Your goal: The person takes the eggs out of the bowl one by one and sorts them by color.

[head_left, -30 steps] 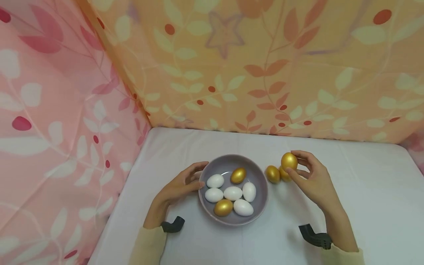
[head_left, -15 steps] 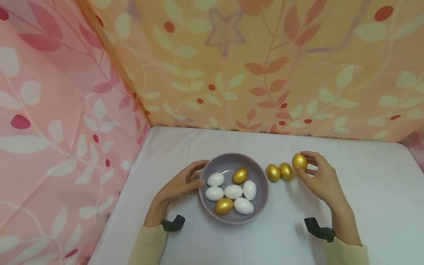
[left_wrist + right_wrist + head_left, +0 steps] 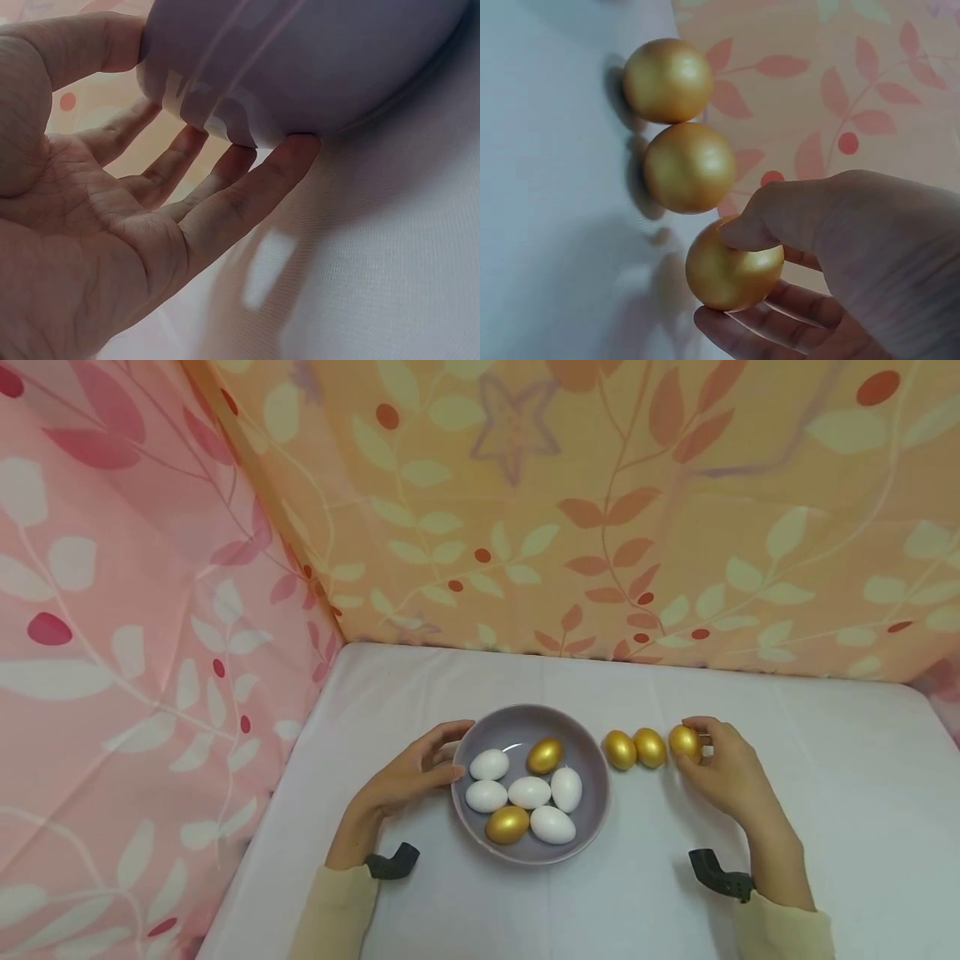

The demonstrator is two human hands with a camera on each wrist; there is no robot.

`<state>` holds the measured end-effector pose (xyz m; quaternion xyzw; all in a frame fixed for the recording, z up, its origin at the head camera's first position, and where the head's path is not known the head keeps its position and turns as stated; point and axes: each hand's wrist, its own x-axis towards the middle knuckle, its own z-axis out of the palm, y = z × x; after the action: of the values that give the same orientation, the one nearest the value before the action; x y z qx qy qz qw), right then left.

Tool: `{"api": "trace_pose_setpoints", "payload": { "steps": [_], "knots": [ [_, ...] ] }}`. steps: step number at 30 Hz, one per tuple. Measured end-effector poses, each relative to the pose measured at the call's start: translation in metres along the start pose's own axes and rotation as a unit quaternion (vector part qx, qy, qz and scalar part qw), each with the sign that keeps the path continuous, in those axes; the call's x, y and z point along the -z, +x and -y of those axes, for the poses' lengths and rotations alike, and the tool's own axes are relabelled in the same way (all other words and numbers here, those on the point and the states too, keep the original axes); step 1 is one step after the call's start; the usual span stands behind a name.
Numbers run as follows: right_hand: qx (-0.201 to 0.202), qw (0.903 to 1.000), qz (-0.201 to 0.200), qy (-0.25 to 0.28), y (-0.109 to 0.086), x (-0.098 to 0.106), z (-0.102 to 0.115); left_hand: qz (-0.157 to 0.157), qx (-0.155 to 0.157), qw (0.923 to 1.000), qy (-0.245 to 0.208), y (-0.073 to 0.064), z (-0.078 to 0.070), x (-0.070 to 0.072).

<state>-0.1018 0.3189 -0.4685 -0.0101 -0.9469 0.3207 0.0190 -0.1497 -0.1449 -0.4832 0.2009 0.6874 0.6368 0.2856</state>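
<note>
A purple-grey bowl [image 3: 592,827] stands on the white cloth, with several white eggs [image 3: 529,792] and two golden eggs [image 3: 507,825] lying inside. At its left side is my left hand [image 3: 412,772]; in the left wrist view, spread, fairly straight fingers and the thumb touch the bowl's outer wall [image 3: 300,75]. My right hand [image 3: 727,768] pinches another golden egg [image 3: 731,270] between thumb and fingers, low over the cloth; whether the egg touches the cloth I cannot tell. To its left, two more golden eggs [image 3: 621,750] lie side by side, right of the bowl.
White cloth [image 3: 615,902] covers the table. An orange leaf-patterned curtain [image 3: 465,527] rises along the back edge and a pink one [image 3: 150,610] along the left. Dark curved wrist mounts [image 3: 393,862] stick out from both wrists.
The right hand has carried its golden egg from above the other two to the right and then down, so it now lines up beside them. The left hand has stayed at the bowl.
</note>
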Motion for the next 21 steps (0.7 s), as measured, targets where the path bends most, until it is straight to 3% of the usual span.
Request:
{"api": "trace_pose_setpoints", "payload": {
  "steps": [5, 13, 21],
  "knots": [
    [-0.013, 0.9996, 0.024, -0.011, 0.0015, -0.0036, -0.0011, -0.002, -0.001, 1.0000, 0.005, 0.0003, 0.0007, 0.0004],
    [-0.009, 0.9993, 0.023, -0.029, 0.0007, -0.0033, -0.0035, -0.003, 0.004, 1.0000, 0.005, 0.0059, -0.0005, -0.0029],
    [-0.007, 0.9988, 0.034, -0.035, 0.0000, -0.0047, -0.0001, -0.003, -0.005, 0.9999, 0.010, 0.0009, 0.0010, -0.0013]
  ]
}}
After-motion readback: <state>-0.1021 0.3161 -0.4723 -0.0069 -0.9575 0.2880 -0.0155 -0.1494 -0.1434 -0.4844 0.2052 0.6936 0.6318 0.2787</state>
